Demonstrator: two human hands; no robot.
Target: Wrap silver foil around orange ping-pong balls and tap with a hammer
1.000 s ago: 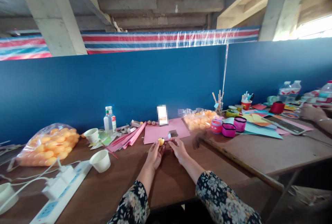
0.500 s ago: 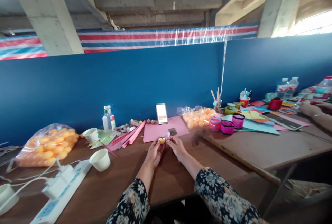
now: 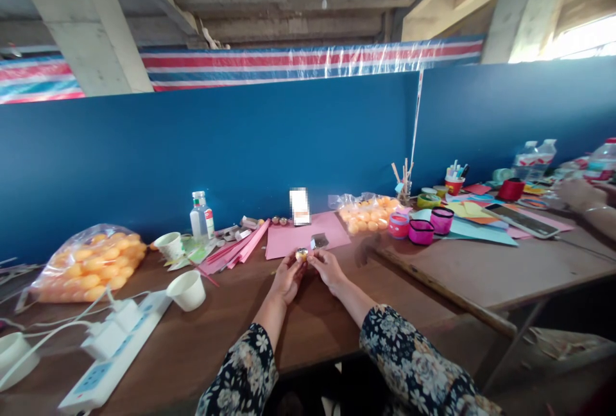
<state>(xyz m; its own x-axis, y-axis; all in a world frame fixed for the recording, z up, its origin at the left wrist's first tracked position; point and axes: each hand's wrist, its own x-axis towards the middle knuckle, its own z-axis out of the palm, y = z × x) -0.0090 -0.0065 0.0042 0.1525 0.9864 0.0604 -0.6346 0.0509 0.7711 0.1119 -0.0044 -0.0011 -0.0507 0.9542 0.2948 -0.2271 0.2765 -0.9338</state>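
Observation:
A small yellow ball with a dark and shiny patch on top (image 3: pixel 301 254) is held between the fingertips of my two hands, above the near edge of a pink sheet (image 3: pixel 279 244). My left hand (image 3: pixel 289 277) grips it from the left, fingers closed round its side. From the right, my right hand (image 3: pixel 328 269) pinches at it with thumb and fingers. Just behind my right fingers, a small dark piece (image 3: pixel 319 241) lies on the pink sheet.
Left are a bag of orange balls (image 3: pixel 96 262), a white cup (image 3: pixel 186 291) and a power strip (image 3: pixel 115 352). Another ball bag (image 3: pixel 368 214) and magenta rings (image 3: pixel 421 232) sit right of the sheet. At far right, a person's hand (image 3: pixel 582 196) is over the neighbouring table.
The view has shifted slightly. The ball has turned a little in my fingers, showing more of its shiny patch. The person's hand at far right has moved.

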